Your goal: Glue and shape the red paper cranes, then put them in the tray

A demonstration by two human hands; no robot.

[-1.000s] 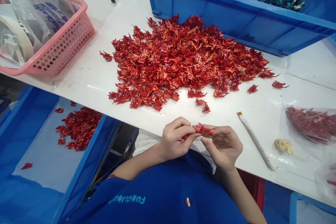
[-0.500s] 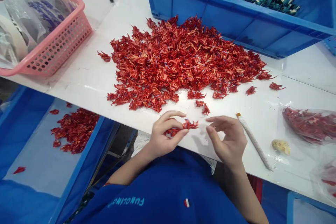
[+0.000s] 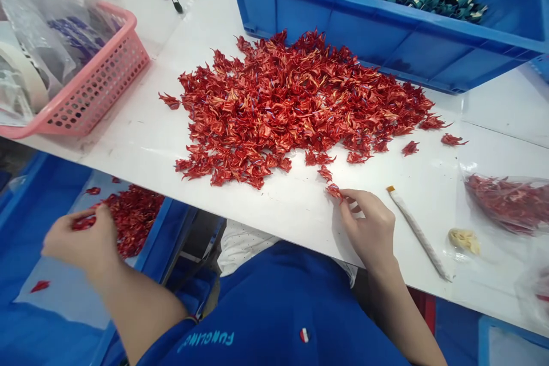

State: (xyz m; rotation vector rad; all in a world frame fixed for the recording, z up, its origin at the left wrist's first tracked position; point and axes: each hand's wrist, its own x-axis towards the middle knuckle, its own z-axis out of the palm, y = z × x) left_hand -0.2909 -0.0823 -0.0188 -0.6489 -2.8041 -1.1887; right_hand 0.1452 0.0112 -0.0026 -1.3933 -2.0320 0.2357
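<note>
"While the right hand [image 3: 369,224] pinched one spiky, shiny red fabric-like piece [image 3: 333,191], what was the left [image 3: 83,240] doing?"

"It hovered, fingers curled, over the blue plastic bin [image 3: 47,190]; I couldn't tell whether it gripped anything."

"How much was done?"

"Some, I'd judge: a small red pile [image 3: 136,223] lay beside the left hand. A far broader red heap [image 3: 295,108], beyond the right, seemed left."

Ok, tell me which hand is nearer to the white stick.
Right. The right hand is just left of the white stick, fingertips at a red piece; the left hand is farther off, over the lower blue bin.
</note>
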